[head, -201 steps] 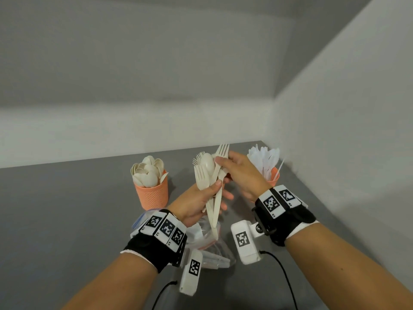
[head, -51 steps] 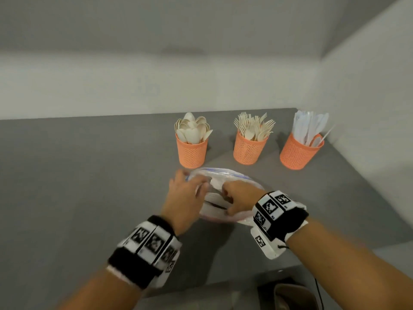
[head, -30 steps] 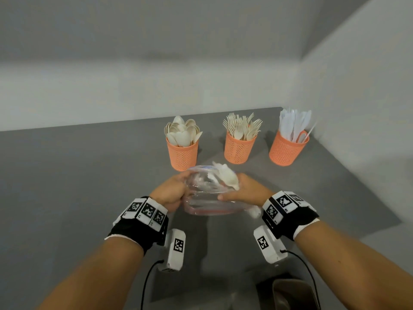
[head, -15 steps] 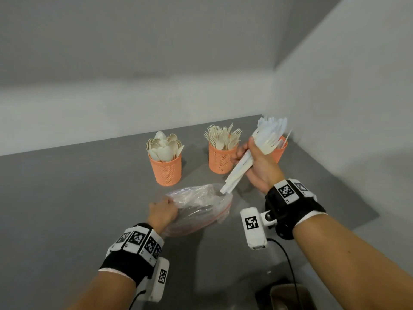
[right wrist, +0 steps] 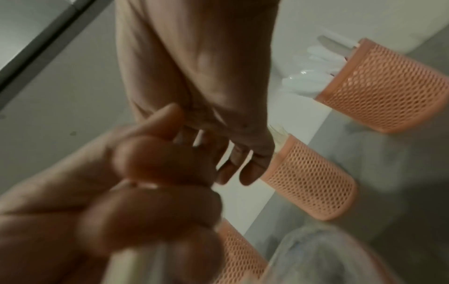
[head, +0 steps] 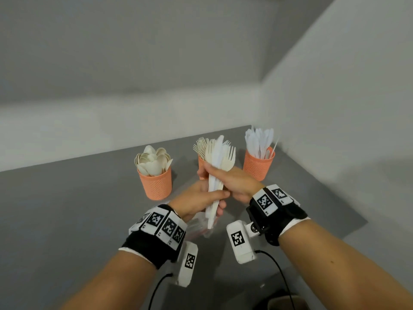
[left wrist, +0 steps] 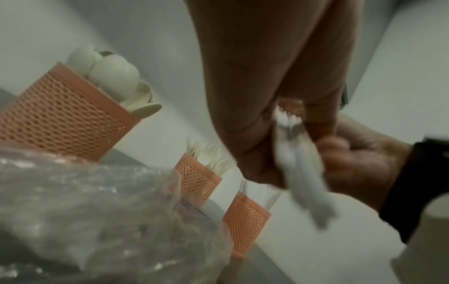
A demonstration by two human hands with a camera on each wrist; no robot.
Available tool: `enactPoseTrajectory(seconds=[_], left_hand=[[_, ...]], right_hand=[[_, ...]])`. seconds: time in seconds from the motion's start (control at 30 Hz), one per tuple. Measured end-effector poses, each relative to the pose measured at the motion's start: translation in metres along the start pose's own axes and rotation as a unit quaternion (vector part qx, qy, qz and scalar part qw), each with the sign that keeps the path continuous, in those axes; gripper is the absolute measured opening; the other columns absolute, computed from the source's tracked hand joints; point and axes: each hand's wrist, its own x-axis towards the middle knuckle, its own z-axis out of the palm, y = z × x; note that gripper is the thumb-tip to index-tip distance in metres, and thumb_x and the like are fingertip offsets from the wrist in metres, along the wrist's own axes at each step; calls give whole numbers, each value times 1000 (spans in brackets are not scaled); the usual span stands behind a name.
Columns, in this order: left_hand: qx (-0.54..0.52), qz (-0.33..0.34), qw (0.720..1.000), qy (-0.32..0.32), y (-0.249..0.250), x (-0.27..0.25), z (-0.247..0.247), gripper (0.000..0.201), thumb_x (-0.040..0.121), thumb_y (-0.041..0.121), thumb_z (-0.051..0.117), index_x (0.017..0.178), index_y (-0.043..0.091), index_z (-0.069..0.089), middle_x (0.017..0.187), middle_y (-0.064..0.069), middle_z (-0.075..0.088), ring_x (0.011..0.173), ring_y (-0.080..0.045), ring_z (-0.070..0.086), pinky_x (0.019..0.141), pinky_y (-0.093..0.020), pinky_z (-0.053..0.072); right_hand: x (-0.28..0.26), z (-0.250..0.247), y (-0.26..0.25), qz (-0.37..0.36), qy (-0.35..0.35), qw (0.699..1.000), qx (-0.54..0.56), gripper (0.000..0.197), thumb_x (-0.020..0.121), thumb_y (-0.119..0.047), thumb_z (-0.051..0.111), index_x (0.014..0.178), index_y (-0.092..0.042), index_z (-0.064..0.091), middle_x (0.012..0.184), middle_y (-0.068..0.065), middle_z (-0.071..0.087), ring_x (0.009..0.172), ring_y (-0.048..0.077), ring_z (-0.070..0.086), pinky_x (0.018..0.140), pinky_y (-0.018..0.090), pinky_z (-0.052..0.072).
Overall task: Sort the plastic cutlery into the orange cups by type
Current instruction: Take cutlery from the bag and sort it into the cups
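Note:
Three orange mesh cups stand in a row on the grey table: spoons [head: 154, 182] at left, forks [head: 201, 161] in the middle, half hidden behind my hands, and white knives [head: 258, 164] at right. Both hands hold one upright bundle of mixed cutlery [head: 220, 156], forks and a white knife, in front of the fork cup. My right hand [head: 220, 175] grips the bundle's middle. My left hand [head: 218, 199] curls round the lower handles [left wrist: 298, 173]. The left wrist view is blurred there.
A crumpled clear plastic bag [left wrist: 97, 221] lies on the table just under my hands, near the cups. Walls close the table at the back and right. Bare grey tabletop [head: 67, 209] stretches to the left.
My left hand has left the bag and taken hold of the bundle's handles. My right hand has brought the bundle from near the knife cup to upright before the fork cup.

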Motion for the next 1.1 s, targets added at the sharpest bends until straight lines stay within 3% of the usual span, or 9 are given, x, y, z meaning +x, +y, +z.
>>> enactPoseTrajectory(seconds=[0.1,0.2,0.37,0.5,0.63,0.7,0.83,1.0,1.1], left_hand=[[-4,51,998,27,-3,5,6,6,91,4,50,93,10,53,52,2,50,39,-9,45,48,-26,43],[-2,80,995,62,-6,11,11,22,94,10,49,117,10,47,53,5,49,37,-6,38,40,-21,36],[-21,74,989,125,-4,19,8,24,97,26,44,117,12,49,63,0,46,40,-4,41,42,-20,36],[-30,93,984,151,1,22,11,19,98,18,43,108,9,56,64,-9,53,43,-5,52,45,-20,43],[-41,128,976,172,-1,25,18,42,97,15,44,137,4,38,115,-31,55,103,-39,57,92,-51,45],[-38,133,977,161,-6,26,18,48,96,12,45,142,6,31,125,-22,57,112,-28,59,100,-42,44],[-52,129,984,113,-9,28,14,39,96,5,43,135,2,39,83,-10,63,64,-6,64,59,-20,54],[-9,139,984,113,-11,32,14,43,98,15,42,140,17,34,97,-3,66,58,-8,57,60,-23,52],[36,136,982,129,-10,33,15,38,98,11,38,136,10,38,69,5,57,44,-3,47,46,-15,42]], right_hand=[[-3,-4,-1,22,-13,1000,-7,31,93,-34,53,104,-6,61,73,11,68,45,18,61,50,24,54],[-4,-9,3,0,70,997,13,34,85,-28,65,107,-4,58,69,9,68,44,14,60,43,21,48],[5,-24,9,-90,325,941,-18,33,78,-16,73,101,-18,49,71,-1,51,60,10,51,57,22,42],[7,-18,4,-120,260,950,-126,19,82,-1,61,78,-20,57,68,-2,55,61,15,53,60,27,47],[9,-6,7,-108,247,953,-135,9,85,-4,60,87,-12,62,74,-5,56,72,9,52,72,22,49],[10,-7,9,-105,263,954,-100,6,85,-9,62,90,-13,60,79,-2,55,74,12,53,75,29,51],[9,-11,10,-99,276,949,-119,17,87,-15,61,102,-9,59,84,3,54,65,15,55,60,25,50],[10,-9,11,-45,213,965,-147,45,81,-41,66,112,-11,57,91,3,59,86,21,62,77,38,53],[14,-7,12,-7,200,975,-97,49,73,-42,73,104,-9,55,92,12,62,85,25,64,69,38,53]])
